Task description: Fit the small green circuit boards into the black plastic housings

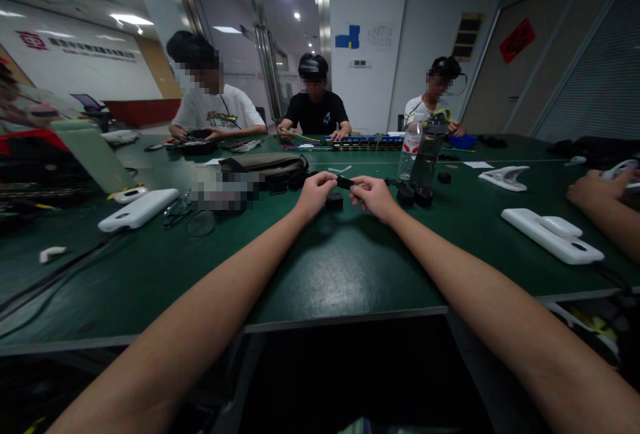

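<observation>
Both of my arms reach out over the green table (325, 281). A small black piece (345, 183), too dark to name more closely, is held between my hands. My left hand (318, 192) pinches its left end with thumb and fingertips. At the other end, the fingers of my right hand (371, 195) close on it. Just below the held piece, a small black block (334, 201) sits on the table between my hands. More small black blocks (406, 195) stand right of my right hand, beside the bottles.
A clear bottle (410, 154) and a dark bottle (429, 157) stand right of centre. White devices lie left (139, 209) and right (553, 234). A grey-brown bag (270, 166) lies behind my left hand. Several people work around the table; a co-worker's hand (600, 187) is at right.
</observation>
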`<state>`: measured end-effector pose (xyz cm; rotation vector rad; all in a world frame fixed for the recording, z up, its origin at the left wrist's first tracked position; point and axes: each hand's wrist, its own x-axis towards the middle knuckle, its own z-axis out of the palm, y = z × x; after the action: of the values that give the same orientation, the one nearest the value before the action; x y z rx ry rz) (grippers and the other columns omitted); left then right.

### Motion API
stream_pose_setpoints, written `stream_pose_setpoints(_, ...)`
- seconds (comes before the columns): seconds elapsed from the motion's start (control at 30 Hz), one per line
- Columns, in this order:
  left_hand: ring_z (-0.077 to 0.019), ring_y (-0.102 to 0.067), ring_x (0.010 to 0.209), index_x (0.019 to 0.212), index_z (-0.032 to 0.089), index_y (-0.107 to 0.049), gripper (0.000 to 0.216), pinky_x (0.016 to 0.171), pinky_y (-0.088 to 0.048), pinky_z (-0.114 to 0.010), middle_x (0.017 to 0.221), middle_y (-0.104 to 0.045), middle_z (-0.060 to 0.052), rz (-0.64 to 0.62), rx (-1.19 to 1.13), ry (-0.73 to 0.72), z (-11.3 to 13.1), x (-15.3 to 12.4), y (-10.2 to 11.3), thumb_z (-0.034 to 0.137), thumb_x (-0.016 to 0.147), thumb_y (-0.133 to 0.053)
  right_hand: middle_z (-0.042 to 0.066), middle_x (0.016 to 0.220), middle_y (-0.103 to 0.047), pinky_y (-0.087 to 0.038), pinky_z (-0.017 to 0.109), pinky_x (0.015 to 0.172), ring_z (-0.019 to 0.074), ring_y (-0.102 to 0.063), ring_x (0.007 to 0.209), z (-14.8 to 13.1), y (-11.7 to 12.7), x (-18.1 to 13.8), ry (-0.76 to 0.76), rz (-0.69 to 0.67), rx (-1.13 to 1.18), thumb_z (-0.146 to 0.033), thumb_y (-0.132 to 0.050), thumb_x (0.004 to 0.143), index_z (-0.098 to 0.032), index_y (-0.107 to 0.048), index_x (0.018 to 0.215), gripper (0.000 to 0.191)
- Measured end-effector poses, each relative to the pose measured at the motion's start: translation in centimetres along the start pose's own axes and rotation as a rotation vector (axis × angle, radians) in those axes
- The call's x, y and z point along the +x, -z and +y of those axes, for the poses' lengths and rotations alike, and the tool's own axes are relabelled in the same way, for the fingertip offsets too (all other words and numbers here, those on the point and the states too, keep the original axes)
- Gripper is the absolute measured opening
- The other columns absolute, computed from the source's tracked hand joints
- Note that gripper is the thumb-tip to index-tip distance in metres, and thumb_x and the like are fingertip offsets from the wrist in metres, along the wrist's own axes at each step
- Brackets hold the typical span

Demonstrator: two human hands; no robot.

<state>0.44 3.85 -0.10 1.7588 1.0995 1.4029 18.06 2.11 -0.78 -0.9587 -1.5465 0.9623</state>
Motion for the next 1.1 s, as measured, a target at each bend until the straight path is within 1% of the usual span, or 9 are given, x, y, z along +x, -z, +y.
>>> stream_pose_setpoints(0.13, -0.0156, -0.054, 0.072, 0.078, 0.018, -0.062, 0.020, 0.068, -0.045, -0.028, 0.074, -0.062, 0.000, -0.007, -0.026, 0.008, 0.1, 0.0, -0.1, 0.035, 0.069, -0.061, 0.002, 0.068, -0.071, -0.034, 0.016, 0.038, 0.0130, -0.066, 0.056, -0.4, -0.3, 0.0, -0.093, 0.042, 0.140, -0.016, -0.065, 0.076, -0.015, -0.067, 0.096, 0.020)
stream_pose_setpoints(0.23, -0.0144, -0.052, 0.069, 0.077, 0.018, -0.062, 0.021, 0.065, -0.043, -0.027, 0.072, -0.060, 0.001, -0.002, -0.069, 0.028, 0.3, -0.1, -0.3, 0.035, 0.066, -0.062, 0.001, 0.069, -0.071, -0.032, 0.014, 0.037, 0.0117, -0.067, 0.057, -0.7, -0.4, -0.2, -0.148, 0.064, 0.192, -0.011, -0.064, 0.077, -0.016, -0.067, 0.093, 0.017)
stream_pose_setpoints(0.4, -0.0124, -0.049, 0.065, 0.075, 0.017, -0.064, 0.020, 0.062, -0.039, -0.025, 0.067, -0.057, 0.003, 0.019, -0.142, 0.071, 0.5, -0.3, -0.5, 0.032, 0.062, -0.063, 0.000, 0.067, -0.072, -0.031, 0.014, 0.037, 0.0105, -0.067, 0.054, -1.3, -0.4, -0.5, -0.227, 0.066, 0.252, -0.004, -0.060, 0.078, -0.016, -0.067, 0.089, 0.017)
stream_pose_setpoints(0.63, -0.0120, -0.050, 0.065, 0.073, 0.017, -0.065, 0.015, 0.062, -0.041, -0.024, 0.068, -0.059, 0.003, 0.010, -0.156, 0.066, 0.7, -0.3, -0.5, 0.027, 0.062, -0.065, -0.002, 0.063, -0.069, -0.029, 0.015, 0.036, 0.0091, -0.063, 0.049, -2.0, -0.4, -0.7, -0.270, 0.098, 0.304, -0.003, -0.059, 0.079, -0.016, -0.066, 0.085, 0.016)
stream_pose_setpoints(0.8, -0.0120, -0.050, 0.066, 0.074, 0.017, -0.065, 0.017, 0.062, -0.041, -0.025, 0.069, -0.060, 0.002, 0.004, -0.173, 0.075, 0.7, -0.3, -0.4, 0.028, 0.062, -0.066, -0.003, 0.062, -0.066, -0.030, 0.014, 0.037, 0.0082, -0.061, 0.048, -2.0, -0.4, -0.7, -0.281, 0.107, 0.324, -0.004, -0.061, 0.078, -0.016, -0.065, 0.085, 0.015)
stream_pose_setpoints(1.1, -0.0117, -0.051, 0.067, 0.075, 0.017, -0.066, 0.020, 0.062, -0.040, -0.024, 0.072, -0.061, 0.002, -0.005, -0.209, 0.054, 0.7, -0.4, -0.4, 0.029, 0.059, -0.068, -0.003, 0.064, -0.066, -0.029, 0.014, 0.037, 0.0090, -0.063, 0.049, -1.7, -0.4, -0.5, -0.271, 0.095, 0.312, -0.006, -0.063, 0.077, -0.017, -0.065, 0.086, 0.014)
